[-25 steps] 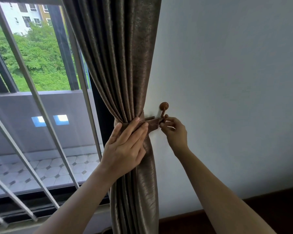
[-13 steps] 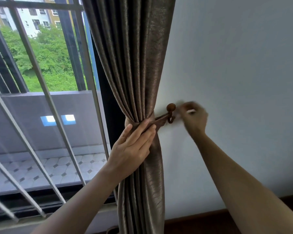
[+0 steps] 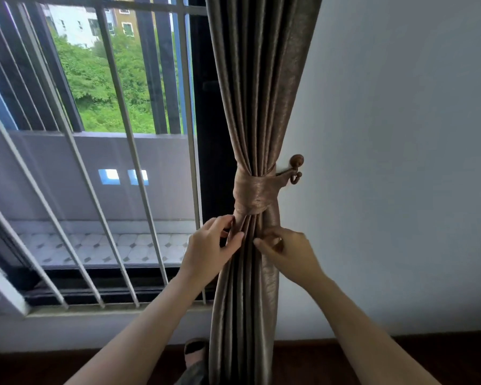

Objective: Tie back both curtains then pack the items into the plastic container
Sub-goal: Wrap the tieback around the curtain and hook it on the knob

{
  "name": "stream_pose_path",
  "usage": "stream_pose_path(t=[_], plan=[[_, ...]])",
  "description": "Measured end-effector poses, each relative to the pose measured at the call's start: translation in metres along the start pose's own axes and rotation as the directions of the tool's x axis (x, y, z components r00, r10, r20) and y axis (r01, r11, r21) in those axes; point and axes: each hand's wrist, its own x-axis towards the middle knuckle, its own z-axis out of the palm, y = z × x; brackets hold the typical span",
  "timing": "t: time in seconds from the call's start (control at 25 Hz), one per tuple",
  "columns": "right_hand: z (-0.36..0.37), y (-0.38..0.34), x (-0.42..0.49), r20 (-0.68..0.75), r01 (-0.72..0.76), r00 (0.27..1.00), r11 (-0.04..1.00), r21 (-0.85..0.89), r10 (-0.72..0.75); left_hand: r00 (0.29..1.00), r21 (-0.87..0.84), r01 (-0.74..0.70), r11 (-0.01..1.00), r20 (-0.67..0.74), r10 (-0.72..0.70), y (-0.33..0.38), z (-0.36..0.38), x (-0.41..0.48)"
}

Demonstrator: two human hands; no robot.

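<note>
One curtain (image 3: 257,107) is hanging bunched beside the wall, tieback (image 3: 252,193) catching on hook (image 3: 296,169); left hand (image 3: 214,245) and right hand (image 3: 288,252) are each pinching pleats just beneath, tidying. Likely next: letting go, finding second curtain

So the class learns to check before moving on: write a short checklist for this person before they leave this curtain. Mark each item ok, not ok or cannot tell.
1. Is the tieback wrapped round the curtain? Ok.
2. Is the end of the tieback caught on the wall hook? Ok.
3. Are the hands free of the fabric? Not ok: the left hand and right hand both pinch folds below the band.
4. Is the second curtain tied? Cannot tell, out of view.
5. Is the plastic container nearby? Cannot tell, out of view.
</note>
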Motion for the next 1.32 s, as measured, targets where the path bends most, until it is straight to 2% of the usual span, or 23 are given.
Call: stream_pose_path(t=[0.12, 0.24, 0.32, 0.44, 0.6, 0.68, 0.76, 0.84, 0.92, 1.0, 1.04, 1.12, 1.32], plan=[[0.006, -0.012, 0.002, -0.003, -0.054, 0.999, 0.99, -0.131, 0.054, 0.998, 0.154, 0.007, 0.988, 0.057, -0.016, 0.002, 0.005, -0.006], [0.002, -0.01, -0.002, -0.034, -0.122, 0.993, 0.963, -0.238, 0.117, 0.994, 0.212, 0.099, 0.972, 0.014, -0.105, 0.001, 0.0, 0.001], [-0.01, -0.001, -0.006, -0.093, -0.177, 0.983, 0.953, -0.244, 0.158, 0.989, 0.188, 0.148, 0.971, -0.034, -0.144, -0.002, -0.007, 0.008], [-0.019, 0.01, -0.012, -0.13, -0.176, 0.981, 0.951, -0.254, 0.147, 1.0, 0.201, 0.021, 0.979, 0.015, -0.025, 0.003, -0.007, 0.006], [-0.007, 0.012, -0.015, -0.149, -0.15, 0.982, 0.962, -0.23, 0.117, 1.0, 0.097, -0.009, 0.995, 0.002, 0.009, 0.0, -0.002, 0.0], [-0.003, 0.011, -0.012, -0.149, -0.145, 0.982, 0.97, -0.192, 0.118, 0.999, 0.132, -0.044, 0.99, 0.023, 0.041, -0.003, 0.001, 0.001], [0.001, 0.004, -0.01, -0.176, -0.138, 0.978, 0.979, -0.15, 0.111, 0.998, 0.158, -0.007, 0.987, 0.062, -0.003, -0.003, 0.004, 0.002], [0.006, -0.007, -0.009, -0.269, -0.082, 0.962, 0.992, -0.092, 0.055, 0.996, 0.17, 0.022, 0.985, 0.084, -0.037, 0.0, 0.006, 0.004], [0.01, -0.022, -0.008, -0.325, 0.056, 0.942, 0.995, -0.078, -0.079, 0.993, 0.14, -0.004, 0.99, 0.116, -0.013, -0.003, 0.006, 0.005], [0.016, -0.031, -0.007, -0.258, 0.152, 0.95, 0.982, -0.113, -0.176, 0.988, 0.081, -0.042, 0.996, 0.155, 0.029, -0.006, 0.001, 0.004], [0.02, -0.032, -0.006, -0.207, 0.153, 0.962, 0.98, -0.127, -0.177, 0.985, 0.06, -0.06, 0.996, 0.164, 0.049, -0.008, -0.002, 0.004], [0.027, -0.034, -0.005, -0.161, 0.091, 0.98, 0.983, -0.159, -0.117, 0.985, 0.041, -0.083, 0.996, 0.156, 0.076, -0.013, -0.005, 0.003], [0.034, -0.044, 0.003, -0.288, -0.129, 0.956, 0.954, -0.27, 0.048, 0.983, 0.042, -0.122, 0.992, 0.142, 0.115, -0.02, -0.007, 0.002]])
